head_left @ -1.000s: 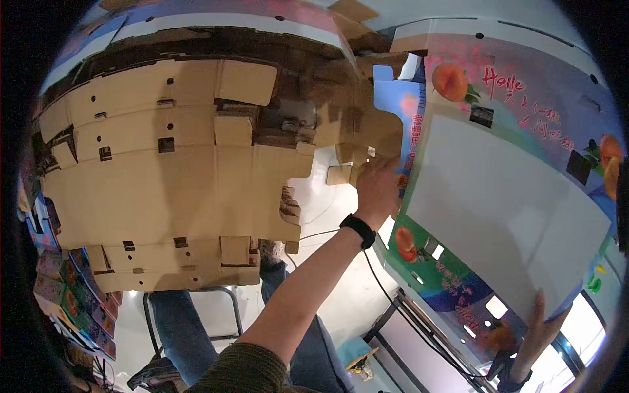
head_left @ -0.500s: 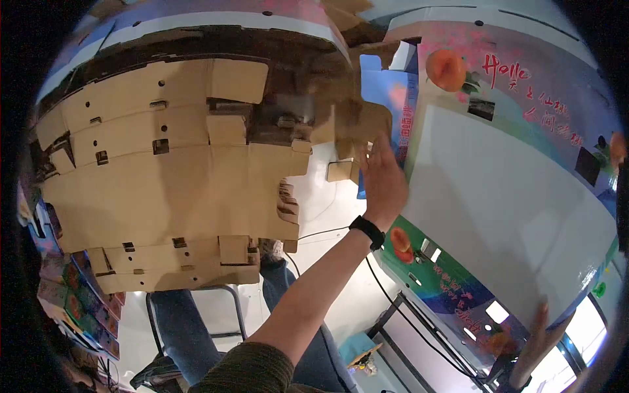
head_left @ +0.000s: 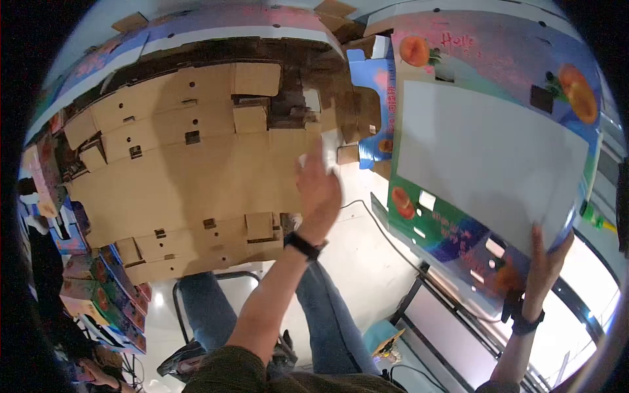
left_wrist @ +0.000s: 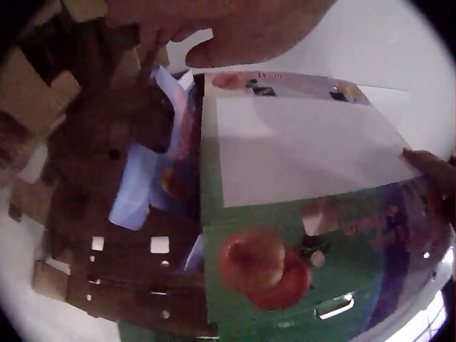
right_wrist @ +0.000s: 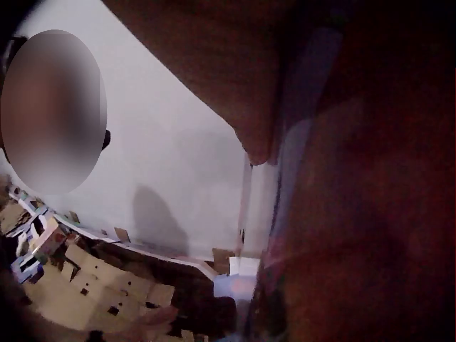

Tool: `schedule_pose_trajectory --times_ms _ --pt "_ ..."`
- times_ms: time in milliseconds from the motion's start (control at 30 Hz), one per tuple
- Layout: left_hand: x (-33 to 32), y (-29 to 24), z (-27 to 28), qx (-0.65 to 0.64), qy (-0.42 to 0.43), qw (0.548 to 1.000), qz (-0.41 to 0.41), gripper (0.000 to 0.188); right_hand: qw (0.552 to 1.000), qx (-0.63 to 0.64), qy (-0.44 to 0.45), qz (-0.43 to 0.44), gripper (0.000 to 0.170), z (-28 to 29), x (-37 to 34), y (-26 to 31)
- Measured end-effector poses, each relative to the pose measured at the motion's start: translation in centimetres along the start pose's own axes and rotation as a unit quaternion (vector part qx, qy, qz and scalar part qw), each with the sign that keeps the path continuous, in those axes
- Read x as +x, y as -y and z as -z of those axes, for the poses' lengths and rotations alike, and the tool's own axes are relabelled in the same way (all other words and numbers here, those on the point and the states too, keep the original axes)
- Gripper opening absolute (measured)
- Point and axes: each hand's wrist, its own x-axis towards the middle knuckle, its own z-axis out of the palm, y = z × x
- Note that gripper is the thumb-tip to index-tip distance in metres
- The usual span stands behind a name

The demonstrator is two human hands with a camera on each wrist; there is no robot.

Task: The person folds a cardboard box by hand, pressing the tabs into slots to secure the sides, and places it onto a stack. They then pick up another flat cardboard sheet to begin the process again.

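A printed cardboard sheet (head_left: 419, 171) with peach pictures and a large white panel (head_left: 488, 144) stands at the right of the head view. My right hand (head_left: 549, 265) grips its lower right edge. Over the right part of the flat brown cardboard (head_left: 196, 170), my left hand (head_left: 320, 196) is raised, blurred, with fingers extended and holding nothing. That left hand (left_wrist: 249, 32) crosses the top of the left wrist view, above the printed sheet (left_wrist: 285, 224). In the dark right wrist view, part of my right hand (right_wrist: 221, 64) shows; its fingertips are hard to make out.
A blue printed flap (head_left: 372, 98) lies between the brown cardboard and the sheet. Folded printed boxes (head_left: 105, 295) are stacked at lower left, near another person's hand (head_left: 98, 374). A chair frame (head_left: 246, 275), a black metal frame (head_left: 409, 298) and a cable (head_left: 386, 239) are below.
My left hand has left the printed sheet's left edge and moved left over the brown cardboard. My right hand still grips the sheet, which appears shifted left and up as the view changes.
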Motion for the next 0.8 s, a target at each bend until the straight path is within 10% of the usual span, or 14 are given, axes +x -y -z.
schedule_pose_trajectory --times_ms 500,800 --pt "-12.7 7.3 28.5 0.081 -0.096 0.991 -0.047 0.041 0.992 -0.049 0.111 0.021 0.100 1.7 -1.6 -1.1" --pt "-15.4 5.1 42.7 -0.219 -0.162 0.962 0.012 0.034 0.990 -0.020 0.065 0.123 0.094 5.1 -6.9 -3.6"
